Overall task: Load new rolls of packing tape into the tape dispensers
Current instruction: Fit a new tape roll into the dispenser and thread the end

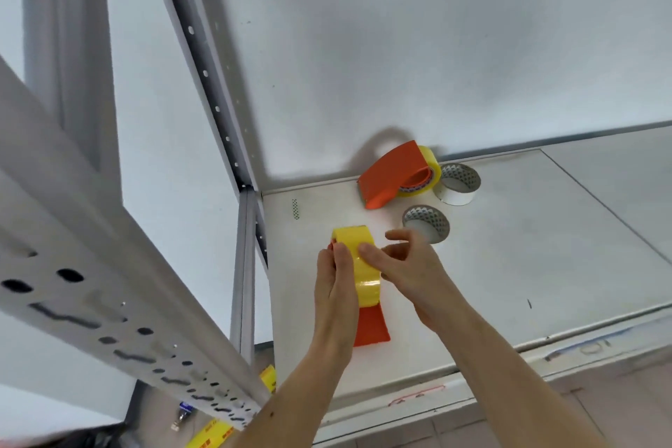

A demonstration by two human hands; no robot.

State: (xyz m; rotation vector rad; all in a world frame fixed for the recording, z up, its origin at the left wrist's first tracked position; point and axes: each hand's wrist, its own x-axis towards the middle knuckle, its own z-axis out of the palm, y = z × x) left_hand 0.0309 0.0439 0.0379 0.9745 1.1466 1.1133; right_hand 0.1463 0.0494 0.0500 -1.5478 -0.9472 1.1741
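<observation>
From my head camera, looking down at the white shelf [509,265], I have the yellow tape roll [358,262] between both hands, directly in front of me and close in. The roll stands on edge, seated in the near orange dispenser [371,327], whose long axis runs from my body away toward the wall, the flared orange end pointing back at me. My left hand [336,287] is closed around the left side of the roll and dispenser, thumb laid over the top of the tape. My right hand [407,265] presses its thumb on the roll's glossy outer face, the other fingers loosely curled and apart, gripping nothing that I can see. I judge the next move is finding and peeling the tape's free end toward me along that axis; both hands are equally near, the right thumb best placed for it.

The tape is smooth, shiny and translucent yellow; the dispenser is matte orange plastic, wedge-shaped. Farther back, against the wall, a second orange dispenser [394,175] already carries a yellow roll. Just beside it lie two spent cardboard cores [459,185], white rings printed with a triangle pattern inside. To my left rises a grey perforated steel upright [109,302].
</observation>
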